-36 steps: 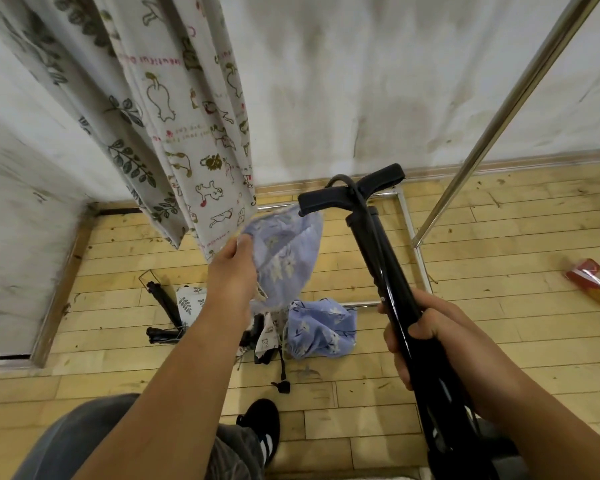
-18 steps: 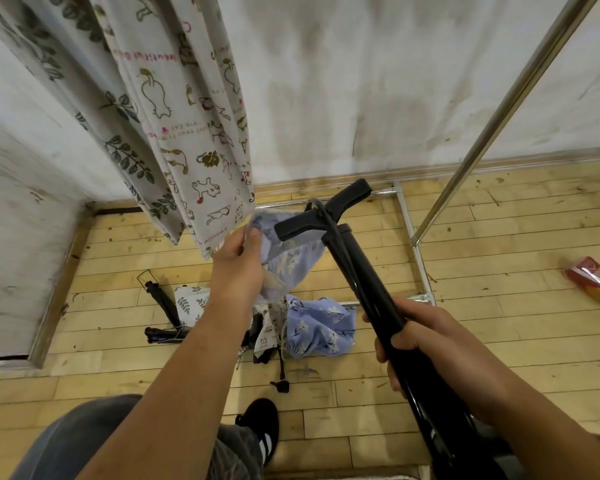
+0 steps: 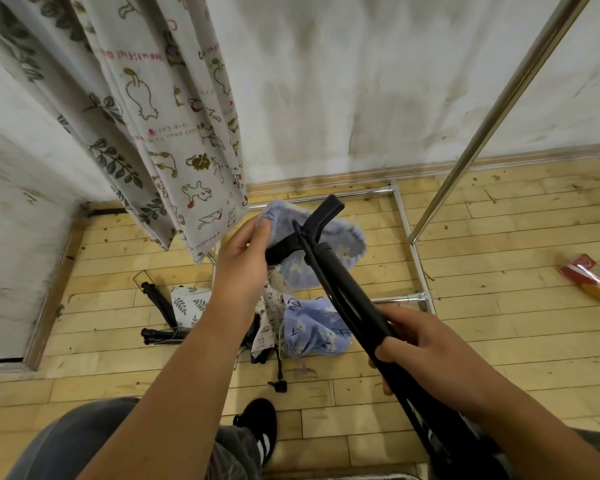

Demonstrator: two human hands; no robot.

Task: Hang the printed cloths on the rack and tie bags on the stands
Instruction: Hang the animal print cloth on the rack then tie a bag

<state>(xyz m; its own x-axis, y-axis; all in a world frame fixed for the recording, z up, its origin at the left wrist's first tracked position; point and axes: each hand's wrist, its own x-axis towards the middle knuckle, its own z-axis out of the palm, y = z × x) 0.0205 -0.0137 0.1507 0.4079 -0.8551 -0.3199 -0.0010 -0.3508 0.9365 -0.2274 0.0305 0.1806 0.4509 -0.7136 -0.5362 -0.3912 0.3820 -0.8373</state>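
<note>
**Bag going onto the stand's head**

Pinching the lilac bag [image 3: 329, 261] by its open rim in the left hand [image 3: 246, 268], thumb and fingers curled on the cloth. Holding it spread just behind the T-shaped head [image 3: 321, 216] of the black stand [image 3: 347, 299], with the head's near arm right against that pinch. Clenching the stand's shaft lower down in the right hand [image 3: 426, 351], shaft angled up and away from that grip.

Judged mid-step: fitting a bag to a stand, mouth seemingly not yet over the head. Next, probably: drawing the rim from the pinch across both arms of the head and down toward the right grip, then cinching and knotting the cord. Awkward one-handed, so likely needing a regrip.

Below the pinch, on the floor: a second lilac bag [image 3: 312, 327], a leaf-print bag [image 3: 187, 303], a folded stand [image 3: 155, 299]. Above and left of the pinch: printed cloths [image 3: 160, 133] already hanging. Far beyond the right grip: the rack [image 3: 499, 98] upright.
</note>
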